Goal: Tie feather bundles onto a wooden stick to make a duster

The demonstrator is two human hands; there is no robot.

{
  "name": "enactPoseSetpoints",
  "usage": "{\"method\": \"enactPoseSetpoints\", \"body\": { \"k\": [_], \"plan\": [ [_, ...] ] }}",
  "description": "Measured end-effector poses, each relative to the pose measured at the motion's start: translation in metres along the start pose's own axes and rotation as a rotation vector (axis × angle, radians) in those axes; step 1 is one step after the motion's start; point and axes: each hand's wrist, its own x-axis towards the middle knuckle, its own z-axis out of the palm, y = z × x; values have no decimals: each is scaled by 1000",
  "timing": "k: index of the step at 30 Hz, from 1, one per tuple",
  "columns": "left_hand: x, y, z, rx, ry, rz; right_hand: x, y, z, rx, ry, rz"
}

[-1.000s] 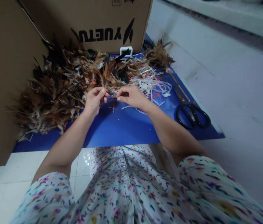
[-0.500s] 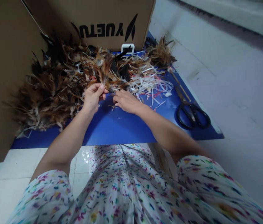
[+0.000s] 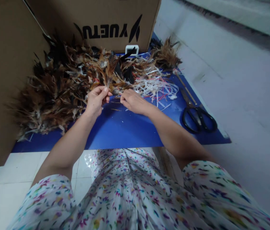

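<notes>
My left hand [image 3: 97, 100] pinches the base of a small bunch of brown feathers [image 3: 107, 78] between thumb and forefinger, at the front of a long feather pile [image 3: 60, 80]. The pile is brown and black with whitish down. To the right, my right hand [image 3: 134, 101] is closed, its fingertips curled down just over the blue tabletop [image 3: 123, 134]. What those fingers hold, if anything, is hidden. A thin brown feather strand lies by the fingertips, and a loose one [image 3: 117, 110] rests on the blue surface below. White and red strings [image 3: 153, 88] lie tangled behind the right hand.
Black-handled scissors [image 3: 198, 118] and a thin stick [image 3: 186, 88] lie at the right edge. Cardboard boxes [image 3: 111, 14] stand behind and left of the pile. A small white-framed device [image 3: 132, 46] sits by the back box. Another feather bunch [image 3: 165, 55] is at the back right.
My right hand has moved slightly right, away from the left hand, and its fingers are more curled. Thin feather strands now show beside it. My left hand keeps its pinch.
</notes>
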Motion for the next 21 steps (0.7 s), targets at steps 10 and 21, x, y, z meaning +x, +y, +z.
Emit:
{"method": "enactPoseSetpoints", "body": {
  "k": [10,21],
  "plan": [
    [-6,4,4,-18,-62,-85,-2,3,-9,-172,134,48],
    [-7,-4,7,12,-119,-125,-2,-3,-11,-209,136,54]
  ]
}}
